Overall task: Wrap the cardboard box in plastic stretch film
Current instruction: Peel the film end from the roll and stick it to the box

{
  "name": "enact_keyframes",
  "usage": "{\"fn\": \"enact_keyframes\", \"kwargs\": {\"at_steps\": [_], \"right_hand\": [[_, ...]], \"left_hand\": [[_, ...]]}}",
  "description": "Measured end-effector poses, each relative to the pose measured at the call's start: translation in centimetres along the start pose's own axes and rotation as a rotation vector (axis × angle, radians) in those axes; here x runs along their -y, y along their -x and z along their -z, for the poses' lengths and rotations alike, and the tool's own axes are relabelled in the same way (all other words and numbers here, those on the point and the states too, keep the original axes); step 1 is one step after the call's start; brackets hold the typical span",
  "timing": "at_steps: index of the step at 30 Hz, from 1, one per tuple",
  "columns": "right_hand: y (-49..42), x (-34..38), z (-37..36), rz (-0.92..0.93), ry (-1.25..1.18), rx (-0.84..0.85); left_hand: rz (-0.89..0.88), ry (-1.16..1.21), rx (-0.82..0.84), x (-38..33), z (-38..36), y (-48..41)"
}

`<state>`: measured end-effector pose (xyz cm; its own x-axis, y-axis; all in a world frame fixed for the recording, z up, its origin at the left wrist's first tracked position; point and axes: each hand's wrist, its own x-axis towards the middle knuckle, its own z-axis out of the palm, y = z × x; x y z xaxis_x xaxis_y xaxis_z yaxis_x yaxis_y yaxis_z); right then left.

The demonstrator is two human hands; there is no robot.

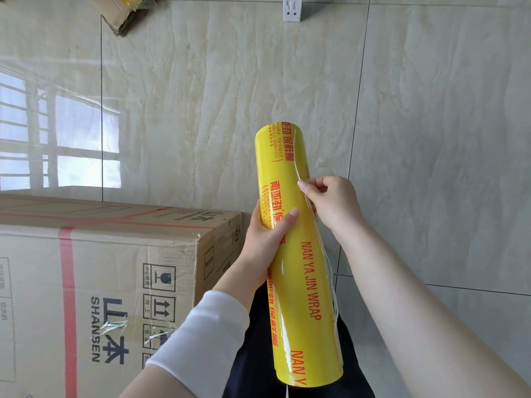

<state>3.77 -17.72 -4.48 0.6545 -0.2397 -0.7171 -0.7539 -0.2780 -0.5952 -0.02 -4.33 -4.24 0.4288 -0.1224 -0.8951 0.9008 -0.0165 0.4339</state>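
A long yellow roll of stretch film [293,254] with red lettering is held upright in front of me. My left hand [267,234] grips the roll around its middle from the left side. My right hand [327,202] pinches the loose clear edge of the film [330,282] at the roll's right side, and that edge hangs down along the roll. The large cardboard box [94,282] with red tape and black print stands on the floor at the lower left, just left of my left hand.
Glossy beige floor tiles [215,110] spread around. Another cardboard piece with yellow tape [123,12] lies at the top left. A white power strip [291,8] sits at the top middle. My dark trousers [250,354] show under the roll.
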Motion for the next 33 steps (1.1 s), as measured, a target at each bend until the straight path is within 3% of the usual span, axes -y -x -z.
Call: {"fn": "enact_keyframes", "kwargs": {"at_steps": [4,7,14,19,28,33], "right_hand": [[-0.1,0.7,0.0,0.022,0.130,0.087],[-0.2,0.8,0.0,0.087,0.250,0.015],[-0.3,0.8,-0.2,0.184,0.153,-0.087],[-1.3,1.9,-0.8,0.173,0.100,-0.076],[-1.2,3.4,-1.2,0.098,0.281,-0.188],[-1.8,3.3,-1.4,0.036,0.269,-0.114]], "left_hand": [[0.013,0.028,-0.014,-0.1,0.2,0.2],[0.022,0.058,-0.028,-0.2,0.6,0.3],[0.028,0.096,-0.073,-0.2,1.2,0.2],[0.003,0.059,-0.062,0.3,0.8,0.3],[-0.023,0.038,-0.060,0.2,0.0,0.3],[-0.037,0.018,-0.042,-0.1,-0.2,0.2]]}}
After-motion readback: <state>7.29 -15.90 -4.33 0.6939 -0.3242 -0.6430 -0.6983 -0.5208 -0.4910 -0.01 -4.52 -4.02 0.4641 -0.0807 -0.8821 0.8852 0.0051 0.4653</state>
